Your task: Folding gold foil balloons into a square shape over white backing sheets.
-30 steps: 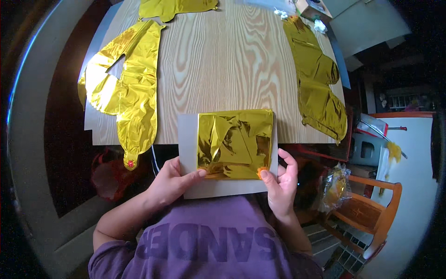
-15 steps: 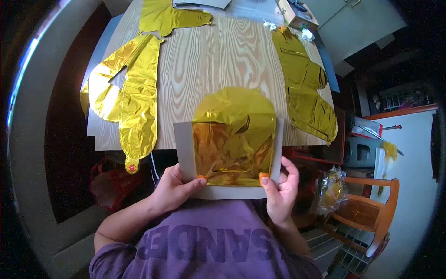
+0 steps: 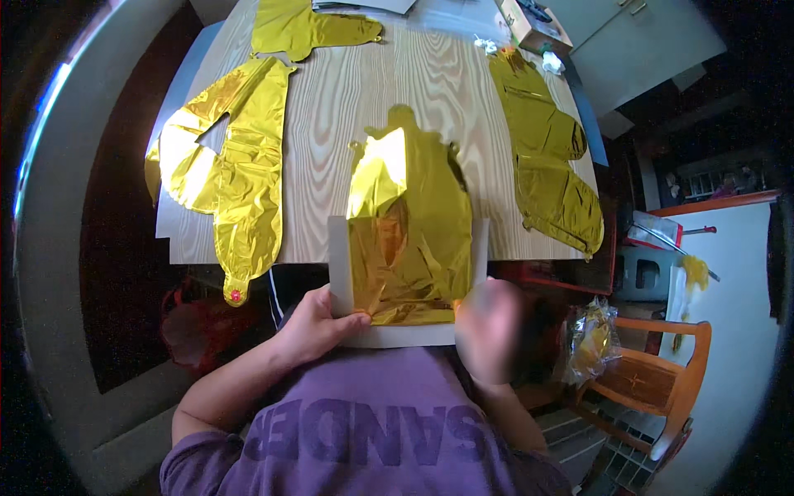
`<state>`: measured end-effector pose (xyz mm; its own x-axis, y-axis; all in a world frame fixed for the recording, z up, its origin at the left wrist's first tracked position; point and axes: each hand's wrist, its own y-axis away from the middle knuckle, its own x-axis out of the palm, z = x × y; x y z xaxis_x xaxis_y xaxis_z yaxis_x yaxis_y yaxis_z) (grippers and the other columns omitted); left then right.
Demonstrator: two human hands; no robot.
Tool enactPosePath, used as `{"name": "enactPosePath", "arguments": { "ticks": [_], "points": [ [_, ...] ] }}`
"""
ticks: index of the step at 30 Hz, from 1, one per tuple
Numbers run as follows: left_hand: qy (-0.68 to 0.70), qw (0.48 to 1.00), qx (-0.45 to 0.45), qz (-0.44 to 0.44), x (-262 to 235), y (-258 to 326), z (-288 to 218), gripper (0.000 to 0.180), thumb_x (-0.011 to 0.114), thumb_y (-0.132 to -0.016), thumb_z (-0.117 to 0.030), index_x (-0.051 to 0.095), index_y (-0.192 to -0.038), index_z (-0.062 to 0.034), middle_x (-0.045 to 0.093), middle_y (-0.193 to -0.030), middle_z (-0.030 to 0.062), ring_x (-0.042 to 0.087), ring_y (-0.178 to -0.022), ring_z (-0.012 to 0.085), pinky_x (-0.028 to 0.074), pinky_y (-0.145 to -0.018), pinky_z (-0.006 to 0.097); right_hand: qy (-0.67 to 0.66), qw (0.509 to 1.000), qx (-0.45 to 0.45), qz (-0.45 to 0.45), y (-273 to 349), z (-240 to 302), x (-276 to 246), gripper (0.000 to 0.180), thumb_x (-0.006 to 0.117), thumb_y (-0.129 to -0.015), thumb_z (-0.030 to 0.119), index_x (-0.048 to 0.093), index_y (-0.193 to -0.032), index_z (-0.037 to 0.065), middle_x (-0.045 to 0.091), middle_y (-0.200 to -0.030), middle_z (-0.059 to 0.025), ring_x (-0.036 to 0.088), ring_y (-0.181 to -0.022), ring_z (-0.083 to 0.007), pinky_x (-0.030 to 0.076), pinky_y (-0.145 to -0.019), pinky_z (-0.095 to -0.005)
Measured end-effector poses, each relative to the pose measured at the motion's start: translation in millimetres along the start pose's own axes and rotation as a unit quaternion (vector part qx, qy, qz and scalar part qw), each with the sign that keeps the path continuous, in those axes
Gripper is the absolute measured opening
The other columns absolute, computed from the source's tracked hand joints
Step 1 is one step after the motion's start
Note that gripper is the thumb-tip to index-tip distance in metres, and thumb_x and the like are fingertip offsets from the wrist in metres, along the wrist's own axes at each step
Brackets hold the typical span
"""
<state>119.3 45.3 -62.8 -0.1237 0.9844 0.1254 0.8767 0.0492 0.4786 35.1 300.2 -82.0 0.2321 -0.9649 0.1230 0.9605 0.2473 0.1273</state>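
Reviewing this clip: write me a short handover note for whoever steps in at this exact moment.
Left hand: grips the lower left corner of the white card.
Right hand: blurred, at the card's lower right corner; grip unclear.
Gold foil balloon: its lower part lies crumpled on the card, its upper part spreads flat over the table.
Done: three other foil balloons lie flat, one at left, one at top, one at right.
Left: this balloon is not yet fully off the card.

purple short-sleeved shirt with darker block lettering; bare forearms.
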Motion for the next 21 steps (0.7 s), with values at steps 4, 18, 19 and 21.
{"name": "enactPosePath", "arguments": {
  "ticks": [4, 18, 19, 21],
  "points": [
    [0.056, 0.997, -0.051, 0.018, 0.6, -6.3, 16.7, 0.039, 0.076, -0.091, -0.011, 0.059, -0.124, 0.0007, 0.07, -0.111, 0.0054, 0.065, -0.099, 0.0129, 0.054, -0.091, 0.032, 0.011, 0.998, 0.044, -0.033, 6.6, -13.3, -4.9, 0.057, 0.069, -0.096, 0.009, 0.036, -0.14, -0.002, 0.066, -0.114, -0.0157, 0.065, -0.101, -0.0169, 0.052, -0.091, -0.0301],
    [0.04, 0.999, -0.025, -0.007, 4.0, -10.3, 19.8, 0.046, 0.076, -0.089, -0.004, 0.054, -0.129, 0.0002, 0.069, -0.118, 0.0072, 0.065, -0.104, 0.0153, 0.054, -0.095, 0.034, -0.099, 0.978, 0.182, 0.025, 0.3, -6.5, -14.2, 0.037, 0.07, -0.093, 0.017, 0.06, -0.123, -0.002, 0.069, -0.109, -0.0086, 0.065, -0.099, -0.0165, 0.05, -0.091, -0.0309],
    [0.026, 0.999, -0.03, -0.005, 2.1, -10.2, 21.4, 0.046, 0.076, -0.089, -0.003, 0.054, -0.129, 0.0002, 0.069, -0.118, 0.0074, 0.065, -0.104, 0.0154, 0.054, -0.095, 0.034, -0.092, 0.979, 0.178, 0.042, -5.0, -9.6, -26.3, 0.035, 0.068, -0.094, 0.016, 0.06, -0.123, -0.002, 0.069, -0.11, -0.009, 0.065, -0.101, -0.017, 0.05, -0.094, -0.0317],
    [-0.002, 0.999, -0.04, 0.001, -0.8, -11.2, 25.7, 0.047, 0.076, -0.089, -0.003, 0.053, -0.13, 0.0003, 0.069, -0.118, 0.0077, 0.065, -0.104, 0.0156, 0.054, -0.094, 0.034, -0.072, 0.979, 0.179, 0.068, -17.6, -7.7, -40.7, 0.03, 0.067, -0.095, 0.014, 0.06, -0.121, -0.001, 0.071, -0.108, -0.0081, 0.066, -0.099, -0.0146, 0.05, -0.093, -0.0307]
  ]
}}
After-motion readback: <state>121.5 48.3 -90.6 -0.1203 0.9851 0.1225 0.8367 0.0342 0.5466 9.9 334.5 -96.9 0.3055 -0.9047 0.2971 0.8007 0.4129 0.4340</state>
